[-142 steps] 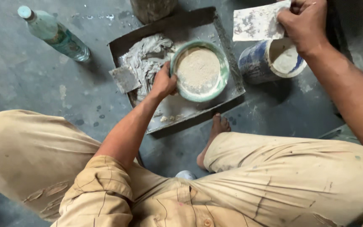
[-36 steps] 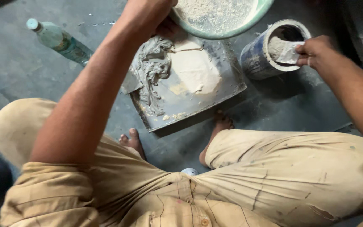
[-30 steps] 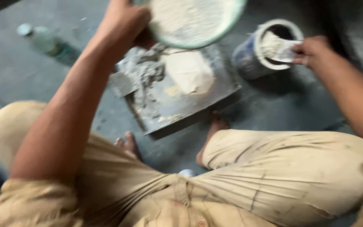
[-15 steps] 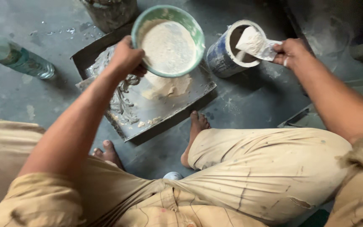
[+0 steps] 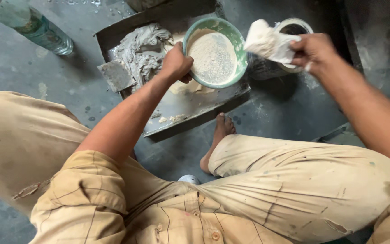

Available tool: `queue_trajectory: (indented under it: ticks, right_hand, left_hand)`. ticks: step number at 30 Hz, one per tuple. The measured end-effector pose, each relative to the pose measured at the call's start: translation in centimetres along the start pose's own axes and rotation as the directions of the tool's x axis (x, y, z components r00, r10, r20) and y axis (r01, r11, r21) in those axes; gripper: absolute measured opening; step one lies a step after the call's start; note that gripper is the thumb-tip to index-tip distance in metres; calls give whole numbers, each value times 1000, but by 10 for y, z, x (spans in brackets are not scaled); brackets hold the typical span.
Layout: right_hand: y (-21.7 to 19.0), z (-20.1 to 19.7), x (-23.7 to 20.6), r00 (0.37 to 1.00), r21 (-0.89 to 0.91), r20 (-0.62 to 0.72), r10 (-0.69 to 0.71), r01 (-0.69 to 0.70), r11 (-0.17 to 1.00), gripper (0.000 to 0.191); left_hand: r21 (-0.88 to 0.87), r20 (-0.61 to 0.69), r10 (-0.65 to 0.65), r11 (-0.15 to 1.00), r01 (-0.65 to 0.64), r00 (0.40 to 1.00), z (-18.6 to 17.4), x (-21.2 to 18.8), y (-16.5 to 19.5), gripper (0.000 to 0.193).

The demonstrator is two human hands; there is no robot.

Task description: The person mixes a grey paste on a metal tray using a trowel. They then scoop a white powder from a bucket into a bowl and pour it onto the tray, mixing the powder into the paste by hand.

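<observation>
The left hand (image 5: pixel 175 63) grips the near-left rim of a green bowl (image 5: pixel 236 40) filled with pale powder, holding it over the right part of a flat metal tray (image 5: pixel 177 106) that lies on the grey floor (image 5: pixel 19 72). The right hand (image 5: pixel 314 52) pinches a crumpled white bag (image 5: pixel 267 41) dusted with powder, lifted just beside the bowl's right rim and in front of a round tin (image 5: pixel 294 27). On the tray's far-left part sits a heap of wet grey putty (image 5: pixel 138 49), with a small flat scraper (image 5: pixel 116 76) at its left edge. A clear plastic bottle (image 5: pixel 37 29) lies far left on the floor. A bare foot (image 5: pixel 220 135) rests near the tray's near edge.
</observation>
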State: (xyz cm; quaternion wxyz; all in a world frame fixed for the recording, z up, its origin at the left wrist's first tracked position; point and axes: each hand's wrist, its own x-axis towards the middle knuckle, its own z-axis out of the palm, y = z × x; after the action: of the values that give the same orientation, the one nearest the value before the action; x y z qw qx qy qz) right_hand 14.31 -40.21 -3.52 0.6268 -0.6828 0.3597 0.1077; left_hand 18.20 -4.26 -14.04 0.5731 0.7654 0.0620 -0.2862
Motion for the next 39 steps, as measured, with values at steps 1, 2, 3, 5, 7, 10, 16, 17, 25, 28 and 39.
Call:
queue_trajectory:
  ticks: [1,2,3,5,7,10,16,17,25,28,39]
  right_hand:
    - [3,12,4,1000,-96,0,10,-10,995,23]
    - [7,26,8,1000,-191,-2,17,-17,981,22]
    - [11,39,11,1000,-219,-5,6,-7,976,20]
    - [17,65,16,999,-284,30,-29,37,958,18]
    - [22,90,16,991,-350,111,-75,109,930,17]
    - [24,117,13,946,-477,228,-230,314,821,17]
    - [10,141,2,667,-734,466,-582,659,167,25]
    - [7,142,1,724,-747,440,-531,624,230,26]
    - [-14,121,1,808,-704,424,-410,578,413,30]
    - [-18,112,4,864,-663,361,-350,502,556,31]
    - [-29,87,10,802,-435,375,-465,596,675,27]
  left_hand:
    - [0,-15,3,1000,-3,1000,1,0,-1,51]
    - [-1,-30,9,1000,-9,1000,2,-1,-3,53]
    - [-1,-45,15,1000,-15,999,3,-2,-5,56]
    - [-20,-68,-8,1000,7,998,6,-4,-11,53]
    - [-24,-103,-16,1000,13,995,9,-5,-18,54]
    - [-33,-132,-20,999,16,991,14,-6,-31,57]
    - [6,-138,36,999,-35,990,13,-10,-46,54]
    - [-29,-129,2,1000,-6,992,11,-11,-46,54]
    - [33,-110,125,992,-122,986,0,-12,-47,55]
    - [121,-179,264,962,-245,948,-2,-4,-50,54]
    - [78,-174,123,991,-111,977,-9,-5,-57,51]
